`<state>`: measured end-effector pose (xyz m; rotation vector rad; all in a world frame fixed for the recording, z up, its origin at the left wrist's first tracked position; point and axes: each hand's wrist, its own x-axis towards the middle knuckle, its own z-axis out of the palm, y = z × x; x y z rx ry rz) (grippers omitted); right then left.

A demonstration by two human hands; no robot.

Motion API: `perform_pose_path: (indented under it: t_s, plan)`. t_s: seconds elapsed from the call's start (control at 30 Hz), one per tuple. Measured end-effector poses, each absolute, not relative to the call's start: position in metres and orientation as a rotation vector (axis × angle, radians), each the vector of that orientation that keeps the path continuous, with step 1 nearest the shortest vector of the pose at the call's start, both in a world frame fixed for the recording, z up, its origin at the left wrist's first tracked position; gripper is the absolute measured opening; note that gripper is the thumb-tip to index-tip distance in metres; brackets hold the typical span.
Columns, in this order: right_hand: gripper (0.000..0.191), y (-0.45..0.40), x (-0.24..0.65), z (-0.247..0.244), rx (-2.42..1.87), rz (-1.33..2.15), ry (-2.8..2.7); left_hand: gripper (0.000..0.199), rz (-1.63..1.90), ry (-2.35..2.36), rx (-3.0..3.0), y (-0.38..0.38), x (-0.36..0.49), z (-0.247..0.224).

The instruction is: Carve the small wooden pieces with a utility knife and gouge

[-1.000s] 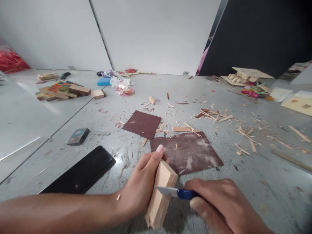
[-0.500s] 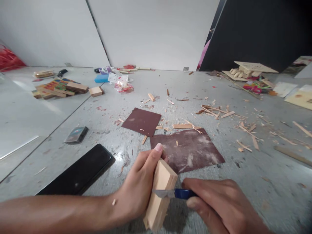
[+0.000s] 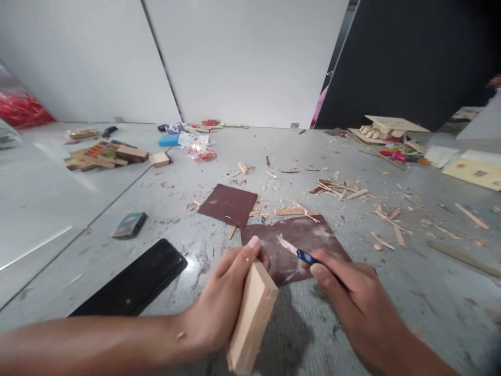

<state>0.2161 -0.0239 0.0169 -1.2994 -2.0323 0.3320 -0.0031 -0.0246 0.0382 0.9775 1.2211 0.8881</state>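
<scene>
My left hand (image 3: 230,290) is closed around a pale wooden block (image 3: 252,318), which stands tilted near the bottom of the view. Its edges look cut at an angle. In my right hand (image 3: 348,292) is a knife (image 3: 299,252) with a blue handle, the fingers wrapped round it. The blade points up and left, apart from the block, above a large sheet of brown sandpaper (image 3: 266,240) dusted with pale powder. A smaller sandpaper sheet (image 3: 229,205) lies just behind. A wood chip sticks to my left wrist.
A black phone-like slab (image 3: 133,282) and a small clear case (image 3: 130,224) lie at left. Wood slivers (image 3: 338,188) litter the right side. Farther back are wooden blocks (image 3: 132,153), a blue item (image 3: 169,140) and a pile of thin sticks (image 3: 385,130), before white panels (image 3: 242,62).
The knife has come off the block, moving up and away, and its blade now points up and left. My left hand still holds the block; the view has shifted slightly.
</scene>
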Motion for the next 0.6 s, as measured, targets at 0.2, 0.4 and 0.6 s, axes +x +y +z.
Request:
perform_pose_path:
  t_s: [0.2,0.4,0.6]
  plan:
    - [0.032,-0.046,0.196,0.025,-0.888,0.476,-2.164,0.049,0.915,1.241,0.960,-0.017,-0.001,0.034]
    - [0.040,-0.040,0.198,0.016,-0.989,0.496,-2.194,0.048,0.889,1.243,0.962,-0.015,0.001,0.037]
    - [0.037,-0.044,0.192,0.017,-0.954,0.563,-2.200,0.053,0.866,1.265,0.968,-0.012,0.000,0.034]
